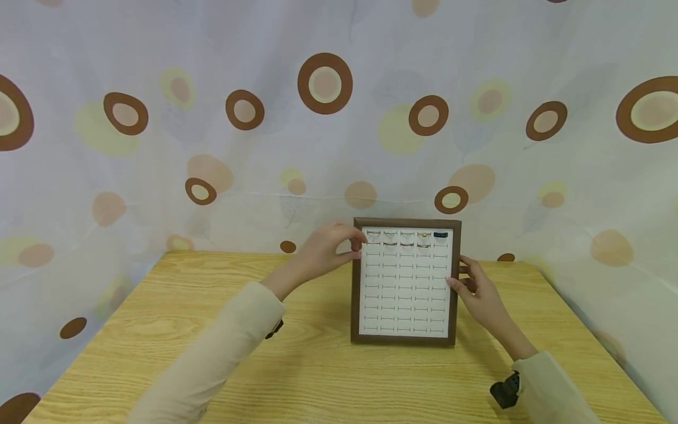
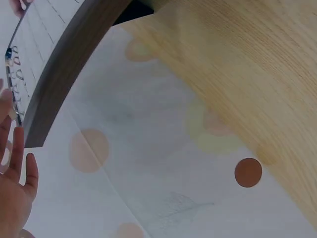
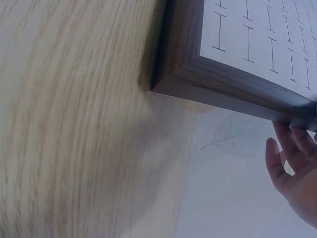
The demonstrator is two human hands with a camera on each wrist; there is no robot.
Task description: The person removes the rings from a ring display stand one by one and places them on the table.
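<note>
A ring display board [image 1: 405, 288], a white slotted panel in a dark brown frame, stands upright on the table. Rings [image 1: 406, 244] sit in its top two rows, and a wide dark blue one [image 1: 441, 235] fills the top right slot. My left hand [image 1: 325, 250] reaches the upper left edge, fingertips bent toward the start of the second row; whether a ring is between them is too small to tell. Along the right edge, my right hand [image 1: 479, 294] grips the frame, thumb at the front and fingers partly hidden behind it. The right wrist view shows those fingers [image 3: 290, 144] against the frame.
The light wood table [image 1: 212, 330] extends on both sides of the board. Behind it hangs a pale cloth [image 1: 254, 153] patterned with brown ovals. A dark support [image 2: 133, 12] juts out behind the frame. A black wrist device [image 1: 505, 390] sits below the right sleeve.
</note>
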